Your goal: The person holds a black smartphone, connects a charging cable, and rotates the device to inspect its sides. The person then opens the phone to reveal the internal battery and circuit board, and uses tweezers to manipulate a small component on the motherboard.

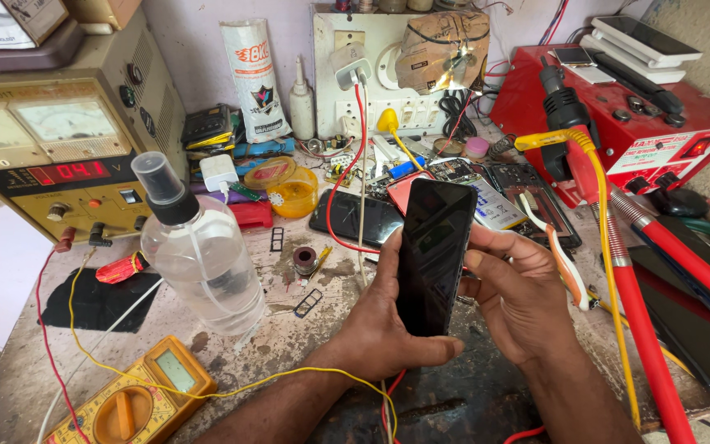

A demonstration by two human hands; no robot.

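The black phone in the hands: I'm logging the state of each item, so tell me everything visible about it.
The black phone is a slim, glossy dark slab with rounded corners, its screen unlit and showing faint reflections. It stands nearly upright, tilted slightly, above the stained workbench. The left hand grips its lower left edge, thumb under the bottom; the right hand holds its right edge. No cracks are visible.

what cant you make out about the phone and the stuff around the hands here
- Head view: phone back and lower edge are hidden by the left hand and right hand.
- Phone screen is dark; on or off is unclear.
- Yellow meter is cut off by the bottom edge.
- Spray bottle base is blurred by glare.
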